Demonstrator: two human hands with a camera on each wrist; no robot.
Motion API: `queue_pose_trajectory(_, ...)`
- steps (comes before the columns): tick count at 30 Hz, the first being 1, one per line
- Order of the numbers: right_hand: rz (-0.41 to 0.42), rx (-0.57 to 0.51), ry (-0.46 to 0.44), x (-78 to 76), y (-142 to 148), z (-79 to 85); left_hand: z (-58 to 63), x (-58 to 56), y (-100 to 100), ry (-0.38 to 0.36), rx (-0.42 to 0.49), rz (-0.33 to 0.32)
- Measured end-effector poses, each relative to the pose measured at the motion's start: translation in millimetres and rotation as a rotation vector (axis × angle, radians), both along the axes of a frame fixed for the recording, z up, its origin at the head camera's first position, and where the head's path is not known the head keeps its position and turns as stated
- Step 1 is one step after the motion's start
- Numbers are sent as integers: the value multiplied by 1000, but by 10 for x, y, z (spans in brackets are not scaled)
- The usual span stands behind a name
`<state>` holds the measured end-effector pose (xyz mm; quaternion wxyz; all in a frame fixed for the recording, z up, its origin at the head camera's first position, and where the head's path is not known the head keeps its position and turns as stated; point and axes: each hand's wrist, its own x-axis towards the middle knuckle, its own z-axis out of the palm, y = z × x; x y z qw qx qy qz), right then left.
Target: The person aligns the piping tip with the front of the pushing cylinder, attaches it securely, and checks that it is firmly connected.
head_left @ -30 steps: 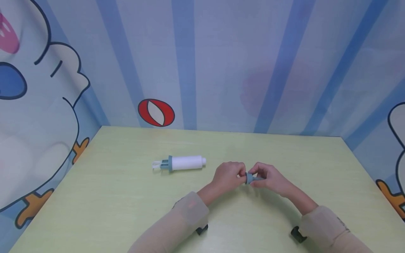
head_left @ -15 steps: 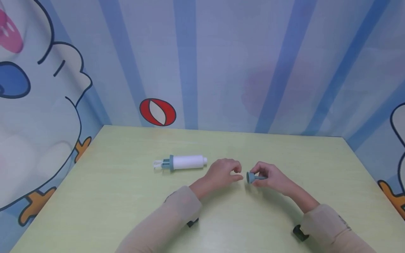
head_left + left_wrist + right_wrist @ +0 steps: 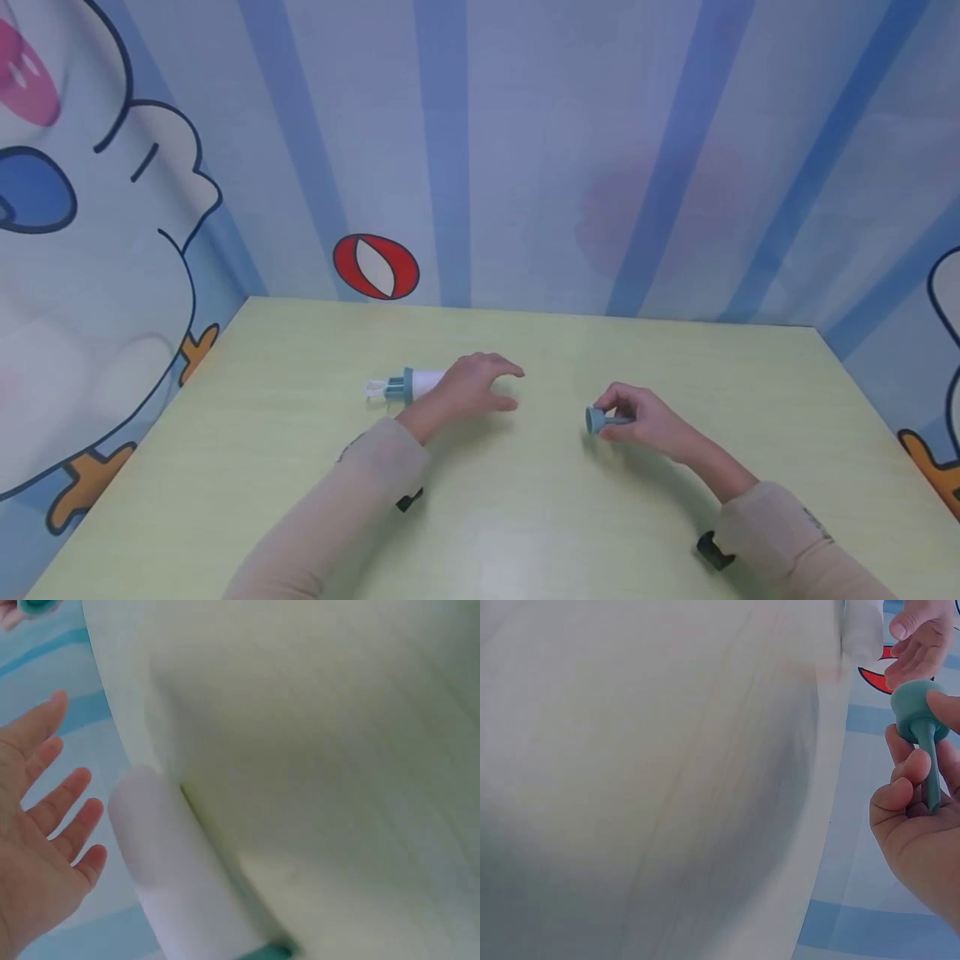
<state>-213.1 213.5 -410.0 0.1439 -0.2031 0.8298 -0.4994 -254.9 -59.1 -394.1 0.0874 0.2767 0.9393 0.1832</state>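
Note:
My right hand pinches a small teal funnel-shaped piece, its wide end facing left. In the right wrist view the piece's thin stem runs back toward the palm. My left hand is open and holds nothing, fingers spread and pointing right. Beside it, a white cylinder with a teal flanged end and clear tip lies on the table, its right part hidden by that hand. The left wrist view shows the white cylinder next to the open left hand, apart from the fingers in that picture.
A pale yellow-green table spreads under both hands. Behind it stands a blue striped backdrop with cartoon figures and a red-and-white ball print. Dark wrist devices sit at both sleeves.
My left hand has let go of the teal piece and moved left, up to the white cylinder, with its fingers opened. The right hand stays nearly still, holding the teal piece.

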Motion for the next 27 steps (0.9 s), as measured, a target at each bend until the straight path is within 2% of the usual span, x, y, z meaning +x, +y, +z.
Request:
queue_pose_trajectory(5,8,2,-1,4,12,-2,27,-86,-163,-30,-103,62)
queue_pose_trajectory(9,2,20,12,11,20,11,31,-138,-297,-103,-135,125)
queue_pose_trajectory(15,-5,36,25,17,29,45,12,-187,-465,-162,-143,148)
queue_pose_trajectory(21,-5,30,17,16,31,54,13,-206,-544,-212,-112,171)
queue_pose_trajectory(27,-2,30,11,19,37,46,-29,-233,-568,-209,-86,171)
